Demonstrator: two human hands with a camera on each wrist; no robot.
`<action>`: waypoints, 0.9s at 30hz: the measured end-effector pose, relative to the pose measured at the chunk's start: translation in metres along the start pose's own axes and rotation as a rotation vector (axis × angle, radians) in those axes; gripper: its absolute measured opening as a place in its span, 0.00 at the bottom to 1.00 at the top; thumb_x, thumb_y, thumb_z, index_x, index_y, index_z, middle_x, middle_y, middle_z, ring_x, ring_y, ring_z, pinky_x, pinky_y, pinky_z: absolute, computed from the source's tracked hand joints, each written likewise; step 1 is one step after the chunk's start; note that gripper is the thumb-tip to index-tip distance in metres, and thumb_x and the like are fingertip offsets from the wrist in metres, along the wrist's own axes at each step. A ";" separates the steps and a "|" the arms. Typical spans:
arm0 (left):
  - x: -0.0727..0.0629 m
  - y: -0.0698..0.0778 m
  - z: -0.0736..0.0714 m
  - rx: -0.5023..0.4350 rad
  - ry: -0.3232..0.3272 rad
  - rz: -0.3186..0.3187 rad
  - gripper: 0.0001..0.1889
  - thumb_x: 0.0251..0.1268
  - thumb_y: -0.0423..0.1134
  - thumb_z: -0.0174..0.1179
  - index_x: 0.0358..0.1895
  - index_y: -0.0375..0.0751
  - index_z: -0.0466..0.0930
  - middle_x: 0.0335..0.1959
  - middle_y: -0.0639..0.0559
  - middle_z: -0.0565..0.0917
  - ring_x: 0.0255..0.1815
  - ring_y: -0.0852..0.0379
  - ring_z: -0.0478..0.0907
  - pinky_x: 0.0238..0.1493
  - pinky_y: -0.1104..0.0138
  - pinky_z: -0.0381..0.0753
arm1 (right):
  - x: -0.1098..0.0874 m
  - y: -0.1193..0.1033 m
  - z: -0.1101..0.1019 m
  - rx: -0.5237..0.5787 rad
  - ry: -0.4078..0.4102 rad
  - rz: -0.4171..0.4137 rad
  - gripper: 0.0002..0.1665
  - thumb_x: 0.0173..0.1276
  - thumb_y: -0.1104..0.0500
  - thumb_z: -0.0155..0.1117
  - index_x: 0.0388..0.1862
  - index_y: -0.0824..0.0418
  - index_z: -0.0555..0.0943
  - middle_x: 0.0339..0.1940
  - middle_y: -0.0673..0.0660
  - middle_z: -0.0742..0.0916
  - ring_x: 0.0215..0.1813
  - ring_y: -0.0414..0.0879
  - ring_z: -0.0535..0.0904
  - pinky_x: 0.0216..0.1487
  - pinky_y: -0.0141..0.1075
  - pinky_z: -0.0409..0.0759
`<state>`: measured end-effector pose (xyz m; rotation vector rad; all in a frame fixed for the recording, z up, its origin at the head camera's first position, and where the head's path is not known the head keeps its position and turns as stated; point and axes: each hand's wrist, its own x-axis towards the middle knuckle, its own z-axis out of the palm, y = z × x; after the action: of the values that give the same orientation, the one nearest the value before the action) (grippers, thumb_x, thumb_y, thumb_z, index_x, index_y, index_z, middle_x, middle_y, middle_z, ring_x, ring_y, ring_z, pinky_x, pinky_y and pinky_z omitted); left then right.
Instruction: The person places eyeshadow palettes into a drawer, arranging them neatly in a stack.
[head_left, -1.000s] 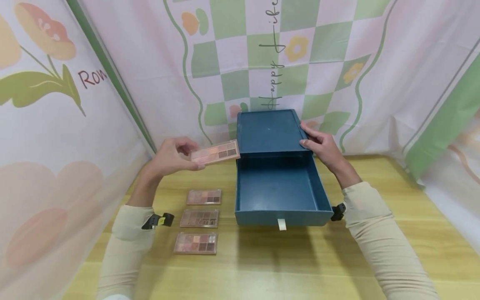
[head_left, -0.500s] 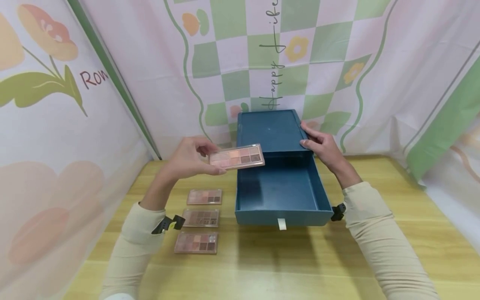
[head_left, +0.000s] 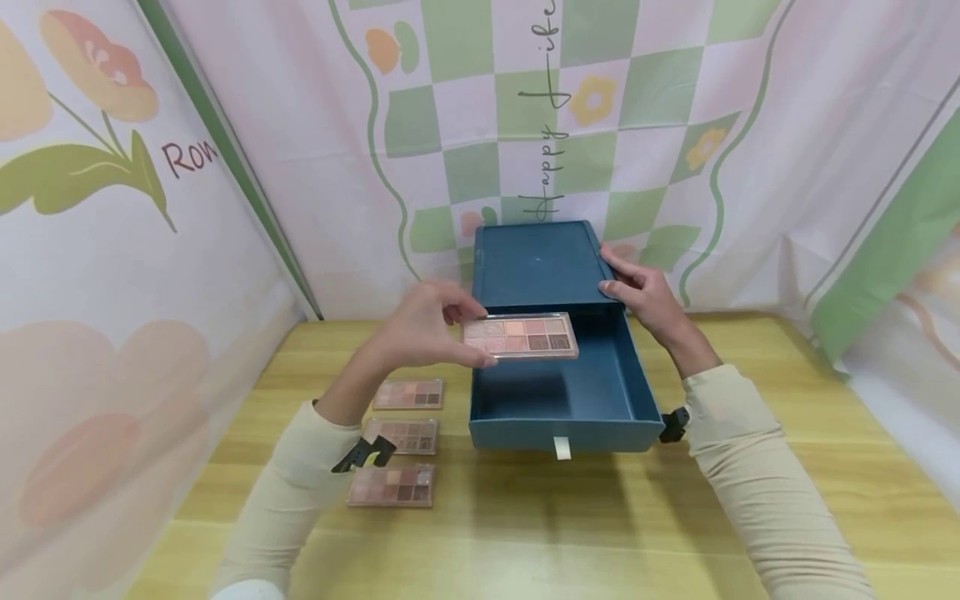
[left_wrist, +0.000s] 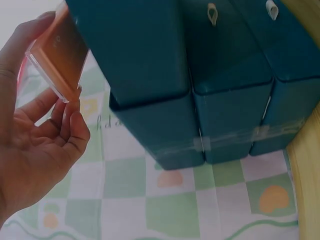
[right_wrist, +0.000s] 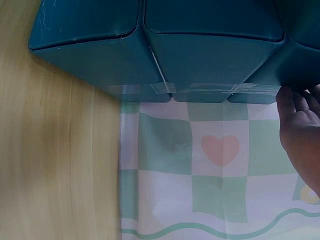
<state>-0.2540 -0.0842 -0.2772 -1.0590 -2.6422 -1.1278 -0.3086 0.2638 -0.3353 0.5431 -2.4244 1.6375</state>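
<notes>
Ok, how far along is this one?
Done: the top drawer stands open; nothing shows inside. In hand: the left hand pinches a palette above it, while the right hand rests against the cabinet. Left: probably lowering that palette in, then perhaps the three palettes lying on the table.

Head view looks down; nearer wrist views share the drawers [left_wrist: 225, 65]

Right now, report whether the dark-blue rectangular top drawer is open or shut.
Open. The dark-blue rectangular top drawer juts forward from its boxy dark-blue cabinet, exposing its inner floor.
</notes>
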 end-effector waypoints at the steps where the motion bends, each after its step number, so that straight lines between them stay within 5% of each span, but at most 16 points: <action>1: 0.001 0.001 0.002 0.004 -0.005 0.006 0.26 0.36 0.46 0.83 0.42 0.40 0.89 0.38 0.50 0.86 0.38 0.54 0.77 0.43 0.64 0.81 | 0.000 0.000 0.000 0.001 0.001 -0.001 0.37 0.76 0.60 0.56 0.80 0.61 0.58 0.84 0.60 0.58 0.85 0.56 0.52 0.61 0.09 0.64; 9: 0.011 0.013 0.016 0.061 -0.053 0.056 0.25 0.38 0.49 0.83 0.42 0.42 0.88 0.35 0.51 0.85 0.36 0.55 0.78 0.41 0.65 0.82 | -0.001 0.001 0.001 0.002 0.001 0.001 0.37 0.77 0.59 0.56 0.80 0.61 0.58 0.84 0.59 0.59 0.85 0.55 0.52 0.62 0.09 0.64; 17: 0.018 0.022 0.032 0.163 -0.110 0.021 0.27 0.40 0.54 0.82 0.43 0.43 0.88 0.37 0.54 0.86 0.38 0.58 0.78 0.40 0.71 0.79 | 0.000 0.000 0.001 -0.019 0.007 -0.003 0.36 0.77 0.58 0.56 0.80 0.61 0.58 0.84 0.59 0.60 0.85 0.55 0.53 0.62 0.09 0.63; 27: 0.029 0.029 0.050 0.298 -0.181 0.060 0.27 0.42 0.59 0.80 0.43 0.45 0.88 0.37 0.55 0.85 0.36 0.60 0.76 0.36 0.73 0.75 | 0.000 0.001 0.001 -0.011 0.004 -0.005 0.36 0.77 0.58 0.56 0.80 0.61 0.58 0.84 0.59 0.59 0.85 0.55 0.53 0.62 0.09 0.64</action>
<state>-0.2484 -0.0206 -0.2863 -1.2169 -2.7750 -0.6252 -0.3089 0.2630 -0.3367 0.5430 -2.4260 1.6209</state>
